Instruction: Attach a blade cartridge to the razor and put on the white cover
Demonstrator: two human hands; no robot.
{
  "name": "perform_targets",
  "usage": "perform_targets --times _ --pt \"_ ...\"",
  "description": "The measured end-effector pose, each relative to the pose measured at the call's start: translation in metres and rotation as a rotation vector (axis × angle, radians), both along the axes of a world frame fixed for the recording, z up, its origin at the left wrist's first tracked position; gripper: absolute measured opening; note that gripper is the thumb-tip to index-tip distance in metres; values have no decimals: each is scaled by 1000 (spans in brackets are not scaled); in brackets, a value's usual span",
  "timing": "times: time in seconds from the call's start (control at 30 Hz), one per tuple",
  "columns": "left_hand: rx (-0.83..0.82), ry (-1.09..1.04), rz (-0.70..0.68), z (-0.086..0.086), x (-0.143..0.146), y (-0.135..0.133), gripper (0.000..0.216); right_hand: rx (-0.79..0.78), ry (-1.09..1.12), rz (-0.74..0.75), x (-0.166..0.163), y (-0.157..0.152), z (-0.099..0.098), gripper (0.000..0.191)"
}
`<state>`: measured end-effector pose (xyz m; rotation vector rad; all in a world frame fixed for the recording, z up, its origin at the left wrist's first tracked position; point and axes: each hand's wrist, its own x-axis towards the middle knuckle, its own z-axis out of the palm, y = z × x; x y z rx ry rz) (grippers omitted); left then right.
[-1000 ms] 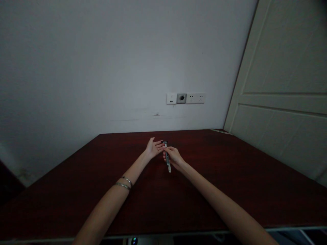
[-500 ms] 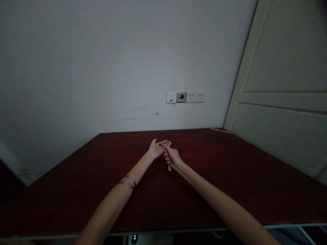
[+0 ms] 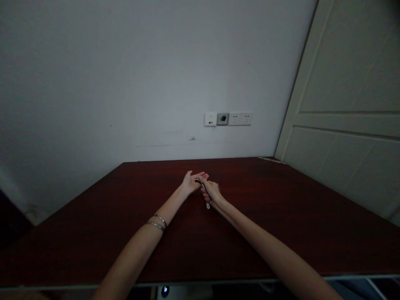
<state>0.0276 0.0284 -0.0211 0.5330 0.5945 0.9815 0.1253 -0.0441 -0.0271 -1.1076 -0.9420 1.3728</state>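
Observation:
My left hand [image 3: 189,182] lies palm up above the table, thumb out and fingers stretched, with nothing gripped in it. My right hand [image 3: 212,191] wraps its fingers round a small dark-and-silver hand tool [image 3: 204,187]. The tool's dark head reaches over the left palm, near the fingers. Its pale lower end, which seems to have a small hole, sticks out below my right fist. The middle of the tool is covered by my right fingers, and its exact kind is too small to make out. Whether the head touches the palm, I cannot tell.
Both forearms rest over a dark red wooden table [image 3: 140,187] against a white wall [image 3: 125,83]. Sockets and a switch [image 3: 228,119] are set in the wall. A pale panelled door [image 3: 340,104] stands at the right. Two bracelets [image 3: 157,222] circle my left forearm.
The tool's head has turned and sits slightly lower over the left palm, and less of its pale end shows. Both hands stay nearly in place.

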Motion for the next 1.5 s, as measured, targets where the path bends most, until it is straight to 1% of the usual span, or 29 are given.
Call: perform_targets --times 0.2,0.33,0.6,0.8,0.93,1.03,1.1,1.23,1.33,1.43,1.5 --pt "33 103 101 -12 -24 10 52 17 -9 12 3 2 1 36" --pt "78 170 125 -17 -34 14 51 38 -14 36 3 1 1 38" --pt "192 314 162 -18 -31 14 46 59 -9 52 5 0 0 40" --pt "277 376 314 -16 -33 14 41 59 -16 60 7 1 1 39" --pt "307 395 391 -14 -36 14 39 75 0 77 9 2 2 36" --pt "345 414 450 -8 -37 12 34 120 18 88 12 3 7 33" --pt "387 431 475 -1 -38 9 31 174 16 65 16 4 12 31" --pt "487 471 455 18 -36 -3 21 275 -23 -19 24 11 21 26" --pt "553 501 429 30 -34 -14 14 328 -76 -81 30 16 23 24" --pt "645 549 435 36 -34 -23 11 384 -154 -154 34 21 22 24" --pt "691 597 419 35 -34 -27 10 421 -201 -207 37 22 19 24"
